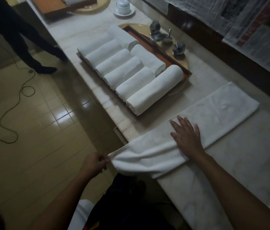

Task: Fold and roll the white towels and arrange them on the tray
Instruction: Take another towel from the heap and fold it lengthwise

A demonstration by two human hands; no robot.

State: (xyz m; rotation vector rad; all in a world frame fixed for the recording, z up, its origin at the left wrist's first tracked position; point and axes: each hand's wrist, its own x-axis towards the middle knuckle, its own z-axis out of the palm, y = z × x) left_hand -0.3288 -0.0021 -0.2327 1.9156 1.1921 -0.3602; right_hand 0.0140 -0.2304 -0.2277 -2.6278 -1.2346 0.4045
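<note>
A long white towel (213, 112), folded into a strip, lies across the marble counter (255, 155) with its near end hanging past the front edge. My left hand (96, 163) pinches that near end and holds it off the counter. My right hand (186, 135) lies flat on the strip with straight fingers. Behind them a wooden tray (186, 75) rests over the sink and carries several rolled white towels (154, 87) in a row, with more rolls behind.
A chrome tap with two knobs (164, 39) stands behind the tray. A white cup on a saucer (123, 6) sits further back. A person's legs (31, 52) stand on the tiled floor at left, where a cable (15, 103) trails. Newspapers (247, 22) cover the mirror wall.
</note>
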